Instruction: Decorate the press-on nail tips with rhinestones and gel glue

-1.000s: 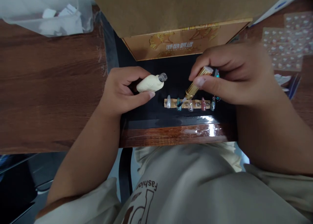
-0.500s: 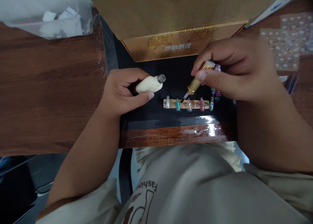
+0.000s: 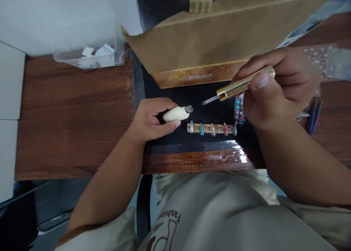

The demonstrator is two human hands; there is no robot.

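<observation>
My left hand (image 3: 155, 121) is closed around a cream-coloured bottle (image 3: 176, 114), tilted to the right, with a dark, crusted neck that has no cap on it. Between the thumb and fingers of my right hand (image 3: 279, 86) is a nail polish brush (image 3: 238, 85) with a ribbed gold handle. Its bristle tip points left, a short way right of the bottle's mouth and apart from it. Below lies a light wooden strip (image 3: 205, 128) carrying several press-on nails, among them a teal nail (image 3: 202, 128) and a pink nail (image 3: 225, 128).
A cardboard box (image 3: 219, 38) stands behind the hands on the black mat (image 3: 164, 146). Left of it is a clear plastic bin (image 3: 87, 62) with white pieces inside. A strip of colourful flower decorations (image 3: 239, 110) lies beside my right hand, and sticker sheets (image 3: 318, 59) lie farther right.
My right hand has lifted the brush from over the nail strip and swung it flatter, toward the bottle's mouth. The camera view has shifted, showing more of the box top. My left hand keeps its hold.
</observation>
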